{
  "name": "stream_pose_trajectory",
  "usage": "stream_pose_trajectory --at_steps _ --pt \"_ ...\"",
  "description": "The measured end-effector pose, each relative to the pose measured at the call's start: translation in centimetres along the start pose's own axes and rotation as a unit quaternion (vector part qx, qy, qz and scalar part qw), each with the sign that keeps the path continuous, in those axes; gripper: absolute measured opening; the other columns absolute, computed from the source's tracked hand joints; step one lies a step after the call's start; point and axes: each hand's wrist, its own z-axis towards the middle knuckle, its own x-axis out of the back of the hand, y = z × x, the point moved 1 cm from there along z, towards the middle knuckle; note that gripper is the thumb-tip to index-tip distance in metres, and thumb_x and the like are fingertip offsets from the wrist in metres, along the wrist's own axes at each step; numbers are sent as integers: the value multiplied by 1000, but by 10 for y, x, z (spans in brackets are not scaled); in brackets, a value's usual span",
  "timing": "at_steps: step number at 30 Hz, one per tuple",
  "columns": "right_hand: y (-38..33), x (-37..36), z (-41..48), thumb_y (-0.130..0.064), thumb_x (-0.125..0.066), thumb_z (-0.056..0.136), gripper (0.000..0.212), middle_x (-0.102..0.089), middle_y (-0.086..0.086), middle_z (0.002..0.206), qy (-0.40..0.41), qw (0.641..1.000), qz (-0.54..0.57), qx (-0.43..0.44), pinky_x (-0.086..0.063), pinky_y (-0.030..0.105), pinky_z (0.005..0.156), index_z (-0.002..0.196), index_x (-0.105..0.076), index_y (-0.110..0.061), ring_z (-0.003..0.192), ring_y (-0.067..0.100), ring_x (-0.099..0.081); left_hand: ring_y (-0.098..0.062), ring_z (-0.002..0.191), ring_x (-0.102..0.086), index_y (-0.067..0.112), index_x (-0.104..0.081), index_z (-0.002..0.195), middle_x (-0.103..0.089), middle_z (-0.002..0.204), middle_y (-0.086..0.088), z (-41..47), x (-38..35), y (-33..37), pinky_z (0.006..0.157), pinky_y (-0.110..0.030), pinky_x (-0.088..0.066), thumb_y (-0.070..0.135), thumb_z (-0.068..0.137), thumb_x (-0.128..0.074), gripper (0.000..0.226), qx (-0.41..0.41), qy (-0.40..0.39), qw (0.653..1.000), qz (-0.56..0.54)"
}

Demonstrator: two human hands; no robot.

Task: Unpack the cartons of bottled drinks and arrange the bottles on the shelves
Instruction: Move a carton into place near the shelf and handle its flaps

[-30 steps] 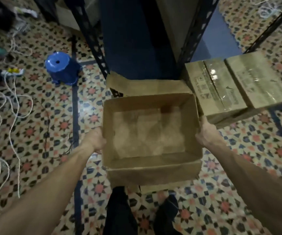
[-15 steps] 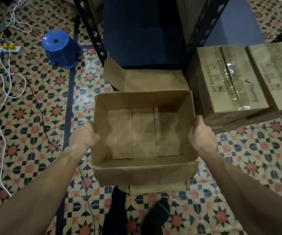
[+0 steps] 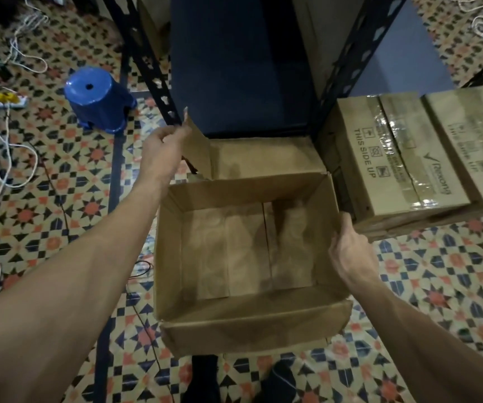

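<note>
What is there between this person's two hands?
The head view shows the open carton, empty inside, between them: the left hand pinches its far flap, the right hand grips its right wall.

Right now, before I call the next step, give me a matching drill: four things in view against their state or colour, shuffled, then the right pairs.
Column one:
1 open carton
2 sealed carton
3 plastic stool
4 left hand

Column two:
a pinches a raised flap
b blue
c empty inside
d taped shut, marked THIS SIDE UP

Pairs: 1-c, 2-d, 3-b, 4-a.
</note>
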Motion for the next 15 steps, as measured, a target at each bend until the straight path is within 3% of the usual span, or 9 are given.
stream_pose_trajectory --at_steps 3,4,6,9,13,15 --pt "-2 4 0 -13 -44 102 48 -69 21 108 -7 1000 -19 -5 -51 47 84 148 -30 -18 99 40 -66 -12 92 -68 22 -65 101 -71 102 -1 -3 1 -6 75 -17 -52 18 94 -64 8 -46 -10 998 51" --pt "-3 5 0 -11 -45 102 49 -68 22 108 -12 1000 -27 -8 -50 46 84 148 -29 -17 99 40 -66 -11 89 -68 23 -64 94 -71 96 2 -6 5 -8 69 -14 -51 9 93 -62 15 -56 -7 997 57" --pt "-5 4 0 -6 -47 99 56 -67 22 109 -17 998 -53 -12 -51 47 85 149 -25 -16 100 40 -66 -8 89 -67 18 -63 104 -69 96 6 -11 15 -13 65 -14 -53 -3 89 -62 26 -49 -16 998 38" --pt "-8 3 2 -2 -48 98 61 -67 22 111 -23 997 -76 -20 -54 50 88 152 -22 -15 100 39 -66 -3 91 -65 25 -54 121 -67 102 8 -29 29 -29 66 -16 -55 1 87 -68 43 -27 -43 998 41" --pt "-9 0 7 -3 -48 98 56 -66 24 113 -21 997 -62 -30 -54 52 90 149 -27 -13 102 42 -65 -5 99 -65 31 -65 105 -69 103 10 -57 38 -55 80 -20 -55 2 94 -60 32 -65 -41 992 102" --pt "-10 -1 8 -4 -48 98 51 -66 24 114 -14 997 -60 -36 -53 52 90 145 -32 -12 104 43 -64 -3 109 -62 29 -67 110 -68 113 13 -65 43 -66 93 -25 -52 3 96 -58 31 -82 -40 991 102"
